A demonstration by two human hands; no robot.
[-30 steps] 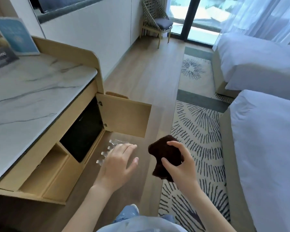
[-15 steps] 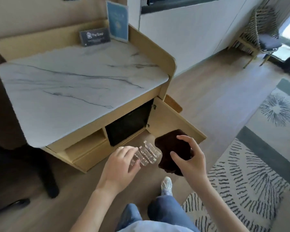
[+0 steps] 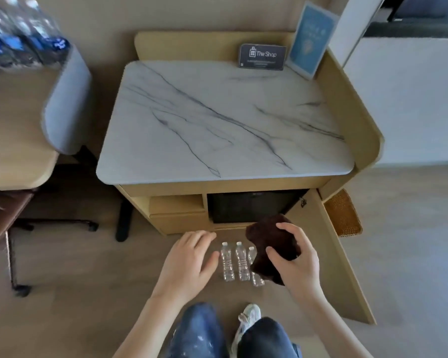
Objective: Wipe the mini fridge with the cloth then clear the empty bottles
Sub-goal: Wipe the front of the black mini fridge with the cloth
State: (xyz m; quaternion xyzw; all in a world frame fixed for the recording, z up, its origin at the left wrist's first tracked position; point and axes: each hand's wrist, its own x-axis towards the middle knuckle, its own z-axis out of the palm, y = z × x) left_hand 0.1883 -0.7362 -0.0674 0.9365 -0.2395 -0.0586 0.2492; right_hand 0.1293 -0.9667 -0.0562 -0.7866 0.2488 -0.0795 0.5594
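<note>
A black mini fridge [image 3: 248, 206] sits inside a wooden cabinet under a marble top [image 3: 225, 120]; the cabinet door [image 3: 339, 259] stands swung open to the right. Three clear empty bottles [image 3: 239, 262] stand in a row on the floor in front of the fridge. My right hand [image 3: 295, 264] grips a dark brown cloth [image 3: 268, 244] that covers part of the right bottle. Just left of the bottles, my left hand [image 3: 189, 262] hovers with relaxed fingers and holds nothing.
A woven basket [image 3: 343, 214] stands on the floor right of the cabinet. Two sign cards [image 3: 263, 56] lean at the back of the marble top. At left are a desk [image 3: 13, 130] with a pack of water bottles [image 3: 21, 37] and a chair [image 3: 65, 99]. My legs are below.
The view has swung left and now faces the cabinet front squarely. Both hands keep their pose, the right one still holding the cloth above the bottles.
</note>
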